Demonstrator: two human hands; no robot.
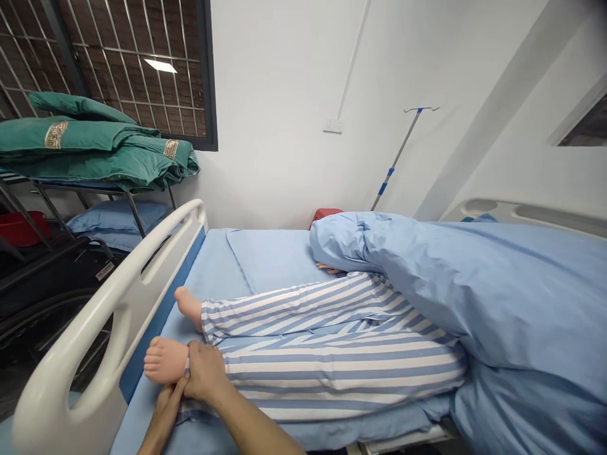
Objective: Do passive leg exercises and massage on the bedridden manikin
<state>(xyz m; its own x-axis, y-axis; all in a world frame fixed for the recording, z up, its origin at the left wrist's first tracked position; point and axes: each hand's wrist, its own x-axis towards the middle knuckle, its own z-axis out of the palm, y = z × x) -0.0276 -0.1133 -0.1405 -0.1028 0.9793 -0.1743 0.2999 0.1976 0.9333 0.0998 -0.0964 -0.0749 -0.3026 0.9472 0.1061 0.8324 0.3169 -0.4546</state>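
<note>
While the right hand (206, 373) wraps over the low end of the striped pants (332, 373), its fingers bent and close together at the ankle, the left hand (168, 395) comes in just beside it, under the near foot (165, 360); its thumb side touches by the ankle, but I cannot tell what its other fingers pinch. The pants are on a doll's two legs, flat on the bed; the far foot (190, 306) is bare too.

A red tub (12, 230) sits at the left, by the rack (135, 212); I cannot see into it; the rack has green quilts (104, 151) on top and blue pillows (116, 218) low down. Behind the bed a bit of a red thing (325, 215) shows.

The bed has a blue sheet (275, 253); a puffy blue quilt (497, 284) hides the doll's top part, with a small hand (329, 268) poking out; past it are a white wall (284, 101), a window (133, 69) with bars and a pole (401, 151) with hooks.

The toes are near the footboard (123, 291), with a thin strip of sheet between; more bare sheet lies beyond the far leg; the near leg lies by the bed's near edge.
</note>
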